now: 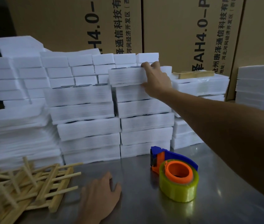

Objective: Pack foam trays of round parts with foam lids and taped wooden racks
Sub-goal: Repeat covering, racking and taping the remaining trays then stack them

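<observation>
Down at the near edge of the steel table (pixel 137 212), the left hand (pixel 99 194) rests flat, fingers spread, holding nothing, beside the heap of wooden racks (pixel 26 183). Tape dispenser (pixel 175 173) sits mid-table. Up at the back, the right hand (pixel 155 78) pinches the top foam tray (pixel 124 75) at its right end, fingers over, thumb under. One-ended grip: it could tilt and spill its round parts (pixel 120 68).

Worktop (pixel 128 207) is brushed metal, kinda shiny. Trays (pixel 86 96) are matt white foam, racks (pixel 31 183) pale raw wood. Tape dispenser (pixel 173 157) is glossy plastic, tape roll (pixel 179 188) glossy yellowish-clear film. Boxes (pixel 184 38) are matt brown cardboard.
</observation>
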A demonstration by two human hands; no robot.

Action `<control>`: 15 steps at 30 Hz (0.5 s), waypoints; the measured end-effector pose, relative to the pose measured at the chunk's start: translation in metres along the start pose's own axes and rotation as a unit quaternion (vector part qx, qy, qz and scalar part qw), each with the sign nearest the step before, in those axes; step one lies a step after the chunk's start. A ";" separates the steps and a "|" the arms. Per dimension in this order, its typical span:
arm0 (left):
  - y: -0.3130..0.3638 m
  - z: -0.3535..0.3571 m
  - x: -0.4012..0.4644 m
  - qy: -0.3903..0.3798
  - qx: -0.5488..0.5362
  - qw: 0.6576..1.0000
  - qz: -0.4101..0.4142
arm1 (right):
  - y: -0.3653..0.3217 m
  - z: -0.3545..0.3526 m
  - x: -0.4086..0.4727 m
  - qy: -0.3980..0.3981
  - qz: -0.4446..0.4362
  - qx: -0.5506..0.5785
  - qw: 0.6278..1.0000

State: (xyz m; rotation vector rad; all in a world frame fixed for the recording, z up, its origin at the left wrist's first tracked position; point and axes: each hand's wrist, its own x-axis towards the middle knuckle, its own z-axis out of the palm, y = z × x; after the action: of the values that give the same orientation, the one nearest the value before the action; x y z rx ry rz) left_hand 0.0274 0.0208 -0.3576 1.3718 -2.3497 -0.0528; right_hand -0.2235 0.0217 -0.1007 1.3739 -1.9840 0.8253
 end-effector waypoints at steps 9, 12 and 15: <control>0.002 -0.003 0.000 0.007 0.006 1.000 -0.013 | -0.009 -0.019 -0.055 0.145 -0.109 0.050 0.982; 0.000 -0.007 -0.002 -0.002 -0.029 0.999 -0.035 | -0.016 -0.029 -0.086 0.144 -0.142 0.109 0.973; 0.001 -0.015 -0.008 0.017 -0.242 0.967 -0.082 | -0.027 -0.028 -0.125 0.129 -0.176 0.153 0.964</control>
State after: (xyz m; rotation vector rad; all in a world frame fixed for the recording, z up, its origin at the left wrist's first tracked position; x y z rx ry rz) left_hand 0.0355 0.0309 -0.3458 1.2942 -2.0048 -0.6037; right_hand -0.1578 0.1086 -0.1725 1.6353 -1.4008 1.1070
